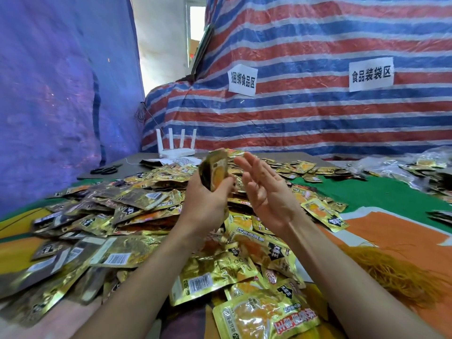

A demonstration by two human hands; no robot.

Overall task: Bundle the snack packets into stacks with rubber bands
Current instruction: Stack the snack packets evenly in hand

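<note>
Along the left edge hangs a crinkled blue tarpaulin [49,94], and below it, on a grey board at the back of the counter [137,159], lie black-handled scissors [105,170] and a white router [176,150] with four upright aerials. Spread across the counter's left and middle is a deep heap of loose snack packets [137,216]: flat, rectangular foil pouches, shiny gold and creased, some face up with orange print, others showing barcodes. Above the heap the left hand [206,204] is raised, its fingers and thumb curled round the lower half of a stack of packets [215,171]. The stack's long axis stands nearly upright, its top leaning slightly right, and an orange printed face is turned towards the right hand [265,192]. That hand is held just beside the stack, palm facing it, its fingers straight, a little spread and pointing up and to the left; it holds nothing. Further right, on orange and green cloth, sits a tangled mound of thin orange-brown rubber bands [396,272]. Behind everything rises a red, blue and white striped woven tarpaulin [318,123] bearing two white paper signs [242,80].
</note>
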